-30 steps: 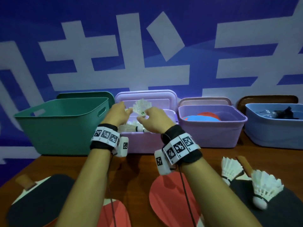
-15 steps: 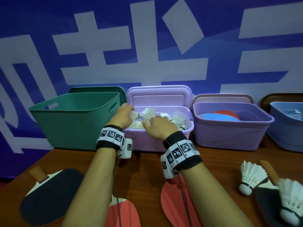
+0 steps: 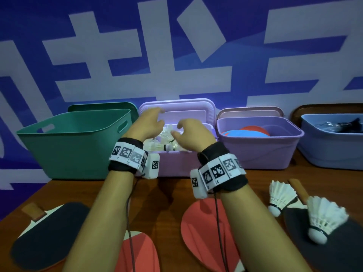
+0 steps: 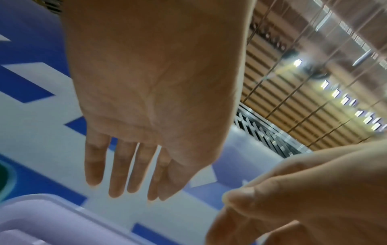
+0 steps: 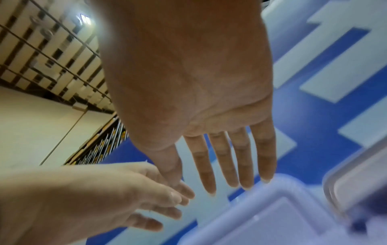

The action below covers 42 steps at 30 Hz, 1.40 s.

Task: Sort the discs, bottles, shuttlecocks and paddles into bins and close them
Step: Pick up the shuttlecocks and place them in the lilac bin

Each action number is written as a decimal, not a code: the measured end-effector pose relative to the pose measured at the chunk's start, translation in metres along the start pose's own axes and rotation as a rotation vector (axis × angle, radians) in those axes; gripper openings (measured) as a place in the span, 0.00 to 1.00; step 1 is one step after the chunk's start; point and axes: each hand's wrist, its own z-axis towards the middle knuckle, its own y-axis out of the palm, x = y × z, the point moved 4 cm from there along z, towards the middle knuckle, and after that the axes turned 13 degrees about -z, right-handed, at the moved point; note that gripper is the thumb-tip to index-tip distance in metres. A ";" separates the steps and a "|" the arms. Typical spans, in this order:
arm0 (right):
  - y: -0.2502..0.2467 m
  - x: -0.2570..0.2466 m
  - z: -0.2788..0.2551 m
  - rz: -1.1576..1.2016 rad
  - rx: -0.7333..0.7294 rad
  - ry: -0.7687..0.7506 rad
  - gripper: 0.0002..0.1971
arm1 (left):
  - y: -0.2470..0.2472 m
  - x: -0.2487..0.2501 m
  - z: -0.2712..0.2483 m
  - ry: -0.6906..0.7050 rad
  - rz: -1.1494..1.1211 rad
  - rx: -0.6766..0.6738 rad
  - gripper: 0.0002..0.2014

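Note:
Both my hands hover over the middle lilac bin (image 3: 172, 163), which holds several white shuttlecocks (image 3: 163, 143). My left hand (image 3: 151, 122) and right hand (image 3: 188, 132) are empty, with the fingers spread and straight in the wrist views: left hand (image 4: 134, 165), right hand (image 5: 226, 157). The lilac lid (image 3: 196, 110) stands upright behind the bin. Two more shuttlecocks (image 3: 280, 195) (image 3: 322, 218) lie at the right of the table, one on a black paddle (image 3: 330, 242). Red paddles (image 3: 198, 226) (image 3: 137, 252) and another black paddle (image 3: 47, 232) lie near me.
A green bin (image 3: 78, 142) stands at the left with its lid behind it. A purple bin (image 3: 259, 146) holds red and blue discs (image 3: 245, 132). A blue bin (image 3: 334, 142) at the far right holds dark items. A blue and white banner backs the wooden table (image 3: 169, 193).
Both hands have let go of the shuttlecocks in the lilac bin and risen above it with the fingers spread. The camera has moved closer.

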 end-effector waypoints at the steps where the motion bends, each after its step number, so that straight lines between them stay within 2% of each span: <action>1: -0.017 0.007 -0.006 0.009 0.047 0.026 0.19 | -0.003 0.018 -0.003 0.066 -0.022 0.017 0.21; 4: -0.071 0.035 -0.029 0.009 0.197 0.115 0.16 | -0.008 0.071 -0.018 0.218 -0.129 0.074 0.15; 7: -0.102 0.072 -0.056 -0.050 0.148 0.211 0.18 | 0.005 0.130 -0.041 0.374 -0.233 0.126 0.12; 9: -0.113 0.095 -0.081 -0.142 0.015 0.282 0.19 | 0.037 0.167 -0.060 0.450 -0.329 0.071 0.10; 11: -0.117 0.113 -0.112 -0.250 -0.178 0.311 0.18 | 0.086 0.194 -0.082 0.488 -0.359 -0.097 0.09; 14: -0.111 0.140 -0.161 -0.365 -0.451 0.322 0.18 | 0.159 0.220 -0.111 0.502 -0.261 -0.361 0.10; 16: -0.107 0.160 -0.189 -0.394 -0.571 0.367 0.14 | 0.188 0.234 -0.122 0.485 -0.183 -0.465 0.09; 18: -0.104 0.174 -0.210 -0.448 -0.664 0.375 0.16 | 0.204 0.248 -0.128 0.476 -0.028 -0.532 0.10; 21: -0.110 0.181 -0.228 -0.476 -0.684 0.349 0.19 | 0.212 0.266 -0.127 0.472 0.203 -0.607 0.15; 24: -0.107 0.187 -0.232 -0.467 -0.711 0.366 0.10 | 0.214 0.268 -0.123 0.402 0.314 -0.683 0.18; 25: -0.105 0.191 -0.233 -0.441 -0.706 0.397 0.09 | 0.214 0.265 -0.122 0.371 0.328 -0.697 0.18; 28: -0.098 0.199 -0.231 -0.369 -0.689 0.495 0.17 | 0.214 0.252 -0.119 0.275 0.329 -0.699 0.21; 33: -0.092 0.199 -0.227 -0.315 -0.674 0.528 0.19 | 0.205 0.240 -0.112 0.226 0.289 -0.735 0.27; 36: -0.088 0.198 -0.224 -0.300 -0.681 0.532 0.18 | 0.199 0.238 -0.108 0.247 0.274 -0.743 0.23; 39: -0.082 0.192 -0.221 -0.313 -0.656 0.495 0.16 | 0.192 0.238 -0.106 0.247 0.221 -0.760 0.13; 42: -0.079 0.186 -0.217 -0.324 -0.654 0.466 0.14 | 0.182 0.241 -0.104 0.257 0.159 -0.735 0.11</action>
